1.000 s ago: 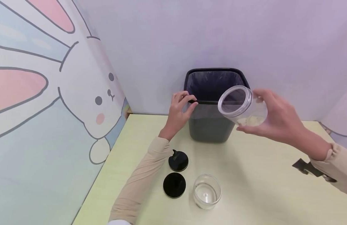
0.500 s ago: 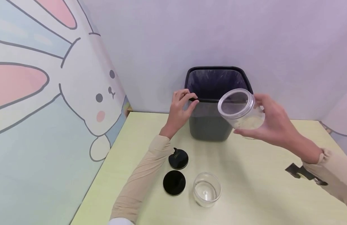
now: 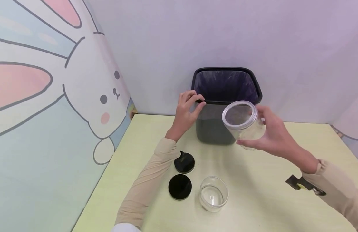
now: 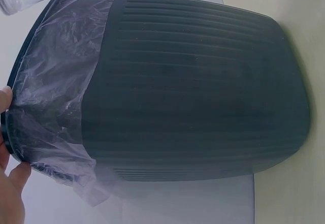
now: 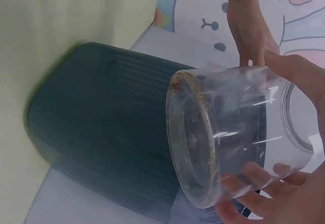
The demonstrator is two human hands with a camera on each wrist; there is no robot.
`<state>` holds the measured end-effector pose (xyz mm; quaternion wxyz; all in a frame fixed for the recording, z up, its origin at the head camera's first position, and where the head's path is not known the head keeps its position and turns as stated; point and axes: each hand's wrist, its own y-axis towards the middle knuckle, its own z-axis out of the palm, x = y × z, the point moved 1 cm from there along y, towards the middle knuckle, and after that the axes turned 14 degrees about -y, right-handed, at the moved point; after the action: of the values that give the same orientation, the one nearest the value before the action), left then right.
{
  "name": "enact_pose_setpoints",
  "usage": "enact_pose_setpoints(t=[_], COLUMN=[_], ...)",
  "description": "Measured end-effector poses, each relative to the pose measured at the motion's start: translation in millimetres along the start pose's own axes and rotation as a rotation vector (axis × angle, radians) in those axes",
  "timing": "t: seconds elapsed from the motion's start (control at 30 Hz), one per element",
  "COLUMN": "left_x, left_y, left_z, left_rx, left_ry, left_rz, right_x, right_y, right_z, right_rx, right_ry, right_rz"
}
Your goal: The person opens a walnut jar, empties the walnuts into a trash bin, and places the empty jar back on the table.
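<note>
My left hand (image 3: 184, 114) pinches the near left rim of a dark trash bin (image 3: 215, 127), thumb outside and fingers over the edge. A thin, see-through bin liner (image 4: 56, 61) folds over that rim in the left wrist view. My right hand (image 3: 273, 132) grips a clear jar (image 3: 245, 130) around its side, in front of the bin's right rim. The jar tilts with its uncovered mouth towards the upper left. Brownish residue (image 5: 210, 148) clings around its base edge in the right wrist view; I make out little else inside.
A second clear jar (image 3: 213, 201) stands uncovered on the pale yellow table (image 3: 266, 193). Left of it lie two round black lids, a nearer lid (image 3: 180, 187) and a farther lid (image 3: 185, 164). The bin backs onto a pale wall (image 3: 167, 48); a rabbit mural (image 3: 89, 96) covers the left side.
My right hand has lowered the jar and brought it slightly left, and the jar now tilts less. The left hand stays at the bin's rim.
</note>
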<state>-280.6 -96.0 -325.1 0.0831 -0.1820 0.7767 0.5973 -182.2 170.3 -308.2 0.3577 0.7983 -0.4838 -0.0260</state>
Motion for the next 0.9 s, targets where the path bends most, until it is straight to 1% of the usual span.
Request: enact_pose_setpoints(t=[0.2, 0.4, 0.9], left_x=[0.2, 0.7, -1.7], left_y=[1.8, 1.0, 1.2], left_z=[-1.1, -1.7, -2.3], left_rx=[-0.004, -0.005, -0.025], left_ry=[-0.018, -0.016, -0.028], left_rz=[-0.010, -0.022, -0.019], right_x=[-0.5, 0.7, 0.5], right_y=[-4.4, -9.0, -15.0], right_z=[10.0, 17.7, 27.7], right_rx=[0.019, 0.047, 0.065], right_ry=[0.021, 0.048, 0.089], right_rz=[0.012, 0.034, 0.068])
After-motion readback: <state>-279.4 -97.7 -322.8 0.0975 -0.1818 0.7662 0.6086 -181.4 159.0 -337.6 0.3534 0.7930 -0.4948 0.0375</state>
